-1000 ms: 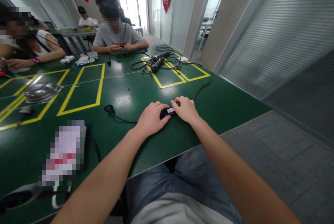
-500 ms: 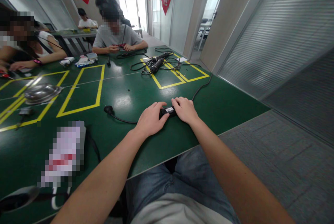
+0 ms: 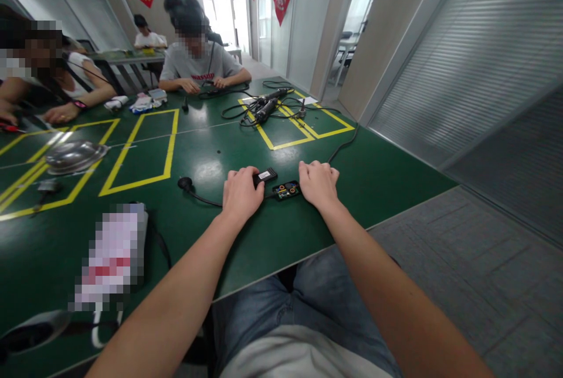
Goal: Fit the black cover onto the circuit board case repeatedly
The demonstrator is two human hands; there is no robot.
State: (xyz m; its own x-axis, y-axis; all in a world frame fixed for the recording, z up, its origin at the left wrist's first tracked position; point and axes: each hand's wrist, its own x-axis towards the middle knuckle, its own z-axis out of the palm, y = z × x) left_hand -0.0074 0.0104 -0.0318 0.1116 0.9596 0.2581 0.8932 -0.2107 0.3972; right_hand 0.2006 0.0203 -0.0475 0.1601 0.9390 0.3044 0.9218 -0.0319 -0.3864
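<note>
My left hand [image 3: 241,193] is closed on a flat black cover [image 3: 265,176] with a white label, lifted at its left end and tilted. Just below it on the green table lies the opened black case [image 3: 285,190], its circuit board and copper-coloured coils showing. My right hand [image 3: 319,184] is closed at the right end of this case; whatever its curled fingers hold is hidden. A black cord with a plug [image 3: 185,184] runs left from the case, passing under my left hand. Another stretch of cord [image 3: 345,146] leads away behind my right hand.
Black corded tools [image 3: 268,108] lie tangled inside yellow tape outlines further back. A shiny metal cover [image 3: 74,157] rests at the left. Nearer, a blurred white box [image 3: 112,255] stands beside a cable. Two people sit across the table, hands on things of their own.
The labelled cover has come off the case and moved left and up with my left hand, baring the circuit board. My right hand has shifted slightly right, its fingers more curled.
</note>
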